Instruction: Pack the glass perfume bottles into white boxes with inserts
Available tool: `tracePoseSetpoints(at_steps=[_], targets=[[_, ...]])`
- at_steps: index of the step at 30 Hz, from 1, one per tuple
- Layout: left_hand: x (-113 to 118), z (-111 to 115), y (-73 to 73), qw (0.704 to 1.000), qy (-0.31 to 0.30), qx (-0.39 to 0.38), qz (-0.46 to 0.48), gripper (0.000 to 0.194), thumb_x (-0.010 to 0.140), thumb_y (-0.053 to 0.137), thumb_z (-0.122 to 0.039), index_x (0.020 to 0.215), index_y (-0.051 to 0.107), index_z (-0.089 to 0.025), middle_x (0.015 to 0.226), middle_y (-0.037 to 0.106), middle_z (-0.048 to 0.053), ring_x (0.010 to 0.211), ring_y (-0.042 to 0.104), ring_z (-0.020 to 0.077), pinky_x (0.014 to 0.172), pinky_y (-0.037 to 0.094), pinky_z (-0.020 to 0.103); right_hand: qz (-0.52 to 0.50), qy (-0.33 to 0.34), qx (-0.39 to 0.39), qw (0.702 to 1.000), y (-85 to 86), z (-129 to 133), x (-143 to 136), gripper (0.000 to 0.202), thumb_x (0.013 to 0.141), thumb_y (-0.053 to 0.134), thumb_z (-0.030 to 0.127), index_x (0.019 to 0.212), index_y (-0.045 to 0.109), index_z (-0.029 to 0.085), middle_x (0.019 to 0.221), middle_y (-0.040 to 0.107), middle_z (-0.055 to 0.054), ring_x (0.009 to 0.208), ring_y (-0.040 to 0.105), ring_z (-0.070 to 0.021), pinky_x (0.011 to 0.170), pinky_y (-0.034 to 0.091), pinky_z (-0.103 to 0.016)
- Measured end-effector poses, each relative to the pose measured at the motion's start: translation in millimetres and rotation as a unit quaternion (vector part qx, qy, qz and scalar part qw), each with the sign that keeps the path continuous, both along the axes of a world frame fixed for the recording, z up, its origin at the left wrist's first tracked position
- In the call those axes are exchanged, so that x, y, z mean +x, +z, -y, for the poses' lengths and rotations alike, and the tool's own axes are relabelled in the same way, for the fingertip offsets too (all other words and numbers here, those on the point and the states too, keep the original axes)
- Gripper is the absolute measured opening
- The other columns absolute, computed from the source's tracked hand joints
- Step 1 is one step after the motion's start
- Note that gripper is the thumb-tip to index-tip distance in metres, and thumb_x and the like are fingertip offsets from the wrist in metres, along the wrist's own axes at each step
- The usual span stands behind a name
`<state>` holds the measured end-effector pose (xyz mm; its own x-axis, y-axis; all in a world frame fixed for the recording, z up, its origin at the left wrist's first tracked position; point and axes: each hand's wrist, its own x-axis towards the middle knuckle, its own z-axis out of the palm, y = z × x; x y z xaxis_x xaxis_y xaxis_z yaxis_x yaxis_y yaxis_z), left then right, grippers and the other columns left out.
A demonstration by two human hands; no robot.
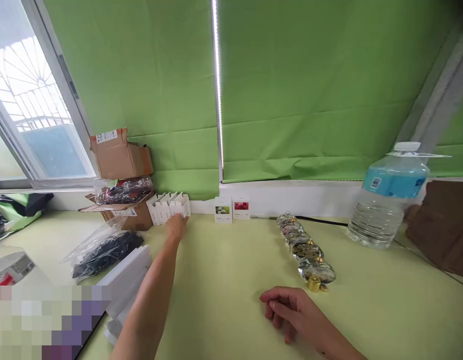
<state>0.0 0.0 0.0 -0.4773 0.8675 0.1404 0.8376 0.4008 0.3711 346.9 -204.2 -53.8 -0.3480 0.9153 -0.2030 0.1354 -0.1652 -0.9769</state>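
Observation:
My left hand point(176, 228) is stretched out to the back, at a row of small white cardboard boxes point(162, 210). Its fingers are closed on the box at the right end of the row, their tips partly hidden. My right hand point(289, 312) hovers over or rests on the table at the front right, loosely curled, with nothing in it. Just beyond it runs a line of clear, shiny round bottles point(306, 250) with gold caps. Two small printed cards or boxes, one with a green picture point(223, 210) and one with a red picture point(241, 207), stand against the wall.
Brown cardboard boxes point(121, 155) are stacked at the back left. A plastic bag of dark items point(106, 252) and white folded sheets point(128, 277) lie near my left forearm. A large water bottle point(389, 200) and brown paper bag point(441, 227) stand right. A black cable point(321, 220) runs along the back.

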Motion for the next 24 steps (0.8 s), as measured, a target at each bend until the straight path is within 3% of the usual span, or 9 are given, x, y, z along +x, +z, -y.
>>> tracePoseSetpoints(at_steps=[6, 9, 13, 17, 20, 24], targets=[[3.7, -8.1, -7.6, 0.999, 0.002, -0.027, -0.041, 0.035, 0.089, 0.055, -0.035, 0.118, 0.054, -0.016, 0.118, 0.057, 0.008, 0.101, 0.059, 0.0195, 0.085, 0.051, 0.041, 0.012, -0.013, 0.002, 1.0, -10.9, -2.2, -1.3, 0.033, 0.075, 0.061, 0.045, 0.095, 0.065, 0.018, 0.076, 0.062, -0.004, 0.065, 0.06, -0.0154, 0.035, 0.044, -0.018], [10.4, -6.7, -7.0, 0.998, -0.009, -0.026, -0.058, 0.039, 0.089, 0.051, -0.044, 0.112, 0.058, -0.013, 0.11, 0.061, 0.011, 0.099, 0.06, 0.0224, 0.085, 0.049, 0.042, 0.017, -0.017, 0.007, 1.0, -9.7, -0.7, -2.8, 0.03, 0.077, 0.059, 0.042, 0.095, 0.064, 0.018, 0.078, 0.063, -0.004, 0.065, 0.061, -0.0148, 0.035, 0.043, -0.017], [27.7, -6.2, 5.5, 0.994, -0.057, 0.003, -0.091, 0.048, 0.088, 0.044, -0.052, 0.099, 0.064, -0.009, 0.1, 0.065, 0.021, 0.1, 0.061, 0.0346, 0.081, 0.047, 0.044, 0.017, -0.015, 0.008, 1.0, -3.2, 2.0, -4.4, 0.029, 0.077, 0.06, 0.041, 0.093, 0.064, 0.018, 0.079, 0.063, -0.004, 0.065, 0.06, -0.0142, 0.035, 0.043, -0.016], [56.8, -4.6, 21.5, 0.983, -0.122, 0.051, -0.127, 0.041, 0.09, 0.04, -0.043, 0.104, 0.062, -0.012, 0.104, 0.064, 0.02, 0.102, 0.061, 0.0343, 0.083, 0.045, 0.044, 0.013, -0.015, 0.008, 1.0, 2.0, 3.4, -4.4, 0.029, 0.075, 0.061, 0.041, 0.091, 0.064, 0.017, 0.079, 0.064, -0.004, 0.065, 0.06, -0.0141, 0.037, 0.045, -0.018], [81.0, -0.6, 25.2, 0.966, -0.189, 0.098, -0.15, 0.043, 0.09, 0.041, -0.039, 0.126, 0.049, -0.018, 0.128, 0.053, 0.018, 0.117, 0.052, 0.0308, 0.089, 0.044, 0.04, 0.011, -0.019, 0.01, 1.0, 5.7, 4.5, -4.6, 0.029, 0.075, 0.061, 0.04, 0.091, 0.065, 0.016, 0.079, 0.064, -0.004, 0.064, 0.06, -0.0142, 0.038, 0.046, -0.019], [105.1, 5.3, 16.8, 0.94, -0.269, 0.126, -0.168, 0.072, 0.078, 0.063, -0.035, 0.14, 0.029, -0.021, 0.15, 0.028, 0.014, 0.137, 0.028, 0.0308, 0.104, 0.035, 0.04, 0.009, -0.015, 0.016, 1.0, 10.5, 6.0, -4.6, 0.029, 0.075, 0.06, 0.038, 0.091, 0.065, 0.015, 0.078, 0.063, -0.005, 0.064, 0.059, -0.0139, 0.038, 0.046, -0.02]])
